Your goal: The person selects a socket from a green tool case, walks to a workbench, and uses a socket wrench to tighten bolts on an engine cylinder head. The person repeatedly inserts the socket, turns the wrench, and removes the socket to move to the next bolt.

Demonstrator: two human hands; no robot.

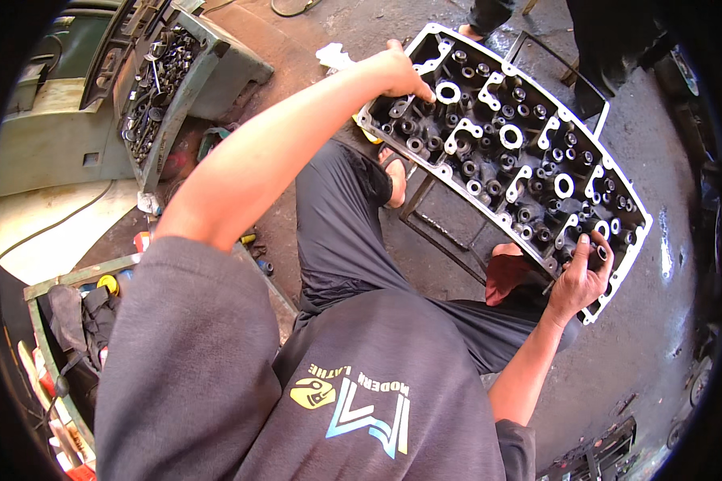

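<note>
A long engine cylinder head (511, 136) with bright machined edges lies tilted across a metal stand in front of me. Its dark, oily inside holds valve springs and several pale round and lobed faces. My left hand (405, 74) grips its far left end, fingers at the rim and thumb over the inside. At the near right end my right hand (583, 276) is closed, its thumb and fingers reaching over the rim around a dark round piece (599, 253). Whether that piece is loose or part of the cylinder head I cannot tell.
The metal-bar stand (437, 228) shows beneath the cylinder head. A red cloth (507, 276) hangs by my right knee. On the left are a metal tray (172, 104) of small parts and a green-edged box (40, 290). Another person's dark-clothed legs (614, 44) stand beyond the far side.
</note>
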